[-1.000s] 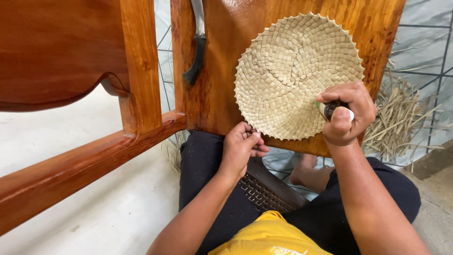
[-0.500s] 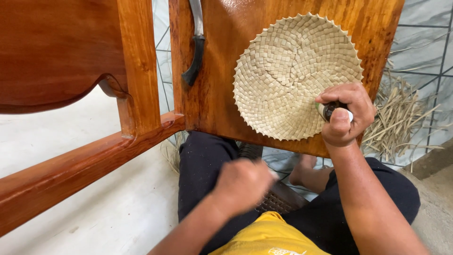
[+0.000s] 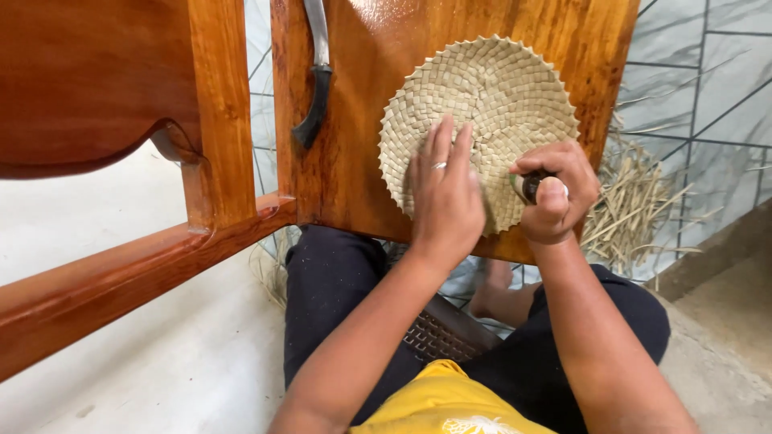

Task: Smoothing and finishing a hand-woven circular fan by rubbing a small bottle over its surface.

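Lying under both hands (image 3: 446,201), woven mat (image 3: 490,96).

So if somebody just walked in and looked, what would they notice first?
Probably the round woven mat, pale straw-coloured, lying on the shiny reddish wooden board in the middle. The left hand lies flat on the mat, and the right hand at the mat's lower right edge grips a small dark-handled tool. A knife with a dark handle lies at the board's left edge, and loose dry straw is piled on the floor to the right.
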